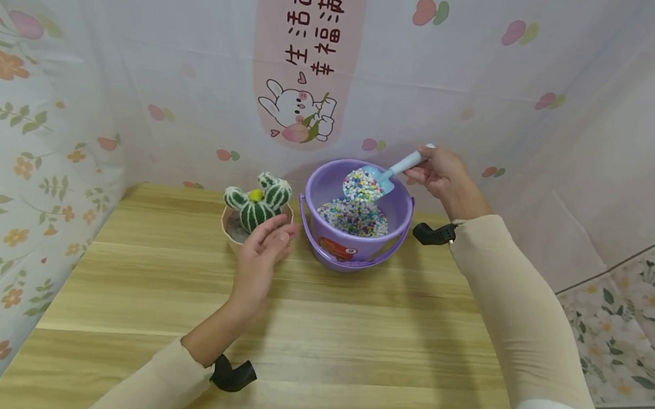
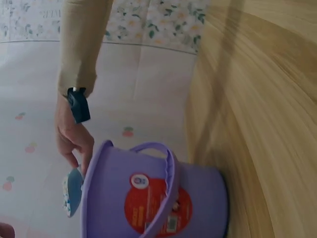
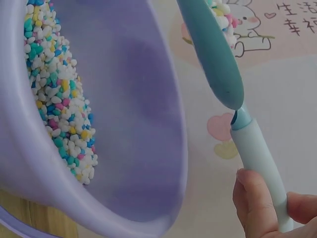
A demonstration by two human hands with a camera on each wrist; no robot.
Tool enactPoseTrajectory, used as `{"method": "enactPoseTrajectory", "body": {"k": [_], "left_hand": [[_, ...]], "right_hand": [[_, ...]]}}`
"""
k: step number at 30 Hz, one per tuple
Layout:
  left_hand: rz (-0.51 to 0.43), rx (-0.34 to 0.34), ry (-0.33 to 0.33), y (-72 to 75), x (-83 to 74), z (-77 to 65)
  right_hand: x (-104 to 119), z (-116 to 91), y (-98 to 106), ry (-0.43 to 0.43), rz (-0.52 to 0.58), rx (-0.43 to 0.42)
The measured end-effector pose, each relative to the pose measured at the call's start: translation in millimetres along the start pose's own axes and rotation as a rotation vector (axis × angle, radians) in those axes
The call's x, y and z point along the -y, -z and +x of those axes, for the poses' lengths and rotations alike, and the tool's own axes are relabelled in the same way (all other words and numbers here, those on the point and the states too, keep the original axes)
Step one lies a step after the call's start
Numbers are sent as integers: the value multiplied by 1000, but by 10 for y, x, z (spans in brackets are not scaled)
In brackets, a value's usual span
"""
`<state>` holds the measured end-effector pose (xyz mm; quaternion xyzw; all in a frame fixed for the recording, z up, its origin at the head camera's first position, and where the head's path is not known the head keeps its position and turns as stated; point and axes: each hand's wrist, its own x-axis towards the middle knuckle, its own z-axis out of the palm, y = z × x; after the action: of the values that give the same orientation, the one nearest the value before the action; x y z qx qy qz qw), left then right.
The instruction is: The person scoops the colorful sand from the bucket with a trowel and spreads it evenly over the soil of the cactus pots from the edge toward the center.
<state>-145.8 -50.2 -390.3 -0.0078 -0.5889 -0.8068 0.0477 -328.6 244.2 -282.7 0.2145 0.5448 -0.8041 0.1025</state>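
My right hand [image 1: 442, 178] grips the pale handle of a light blue scoop [image 1: 385, 182] by its upper end. Colourful pebbles [image 1: 361, 185] are heaped in the scoop's blade, which is raised over a purple bucket [image 1: 353, 247]. More of the same small white, pink, blue and yellow pebbles [image 3: 64, 104] lie inside the bucket. Beside the bucket on the left stands a pot [image 1: 233, 229] with a knitted green cactus [image 1: 255, 212]. My left hand [image 1: 261, 250], fingers extended, is at the pot's right front side and overlaps its rim in the head view.
Everything stands toward the back of a wooden table [image 1: 294, 354]. A printed curtain [image 1: 456, 80] hangs right behind the bucket and pot. The bucket's purple handle [image 1: 352, 264] hangs down at its front.
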Motion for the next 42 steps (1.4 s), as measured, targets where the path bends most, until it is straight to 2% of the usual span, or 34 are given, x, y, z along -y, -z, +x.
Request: {"method": "enactPoseTrajectory", "body": {"k": [6, 8, 11, 14, 17, 21, 30, 32, 37, 42], "left_hand": [[313, -72, -254, 195, 67, -29], [387, -101, -326, 262, 95, -36], [476, -153, -399, 358, 123, -37], [540, -200, -434, 448, 138, -24], [638, -240, -413, 528, 151, -6], [757, -260, -327, 618, 193, 52], [838, -223, -134, 792, 348, 248], [838, -205, -114, 816, 381, 303], [834, -158, -119, 858, 464, 438], [817, -137, -112, 882, 515, 493]], "right_hand": [[-28, -23, 3, 4, 37, -8], [-40, -31, 0, 7, 50, -6], [-60, -36, -6, 9, 71, -10], [-78, -35, -12, 7, 96, -13], [-97, -40, -12, 5, 126, -13], [-121, -61, -8, 12, 178, -14], [-206, -137, -45, 18, 266, -3], [-226, -146, -48, 17, 286, 6], [-265, -178, -35, 6, 360, 8], [-313, -214, -42, 1, 415, 15]]}}
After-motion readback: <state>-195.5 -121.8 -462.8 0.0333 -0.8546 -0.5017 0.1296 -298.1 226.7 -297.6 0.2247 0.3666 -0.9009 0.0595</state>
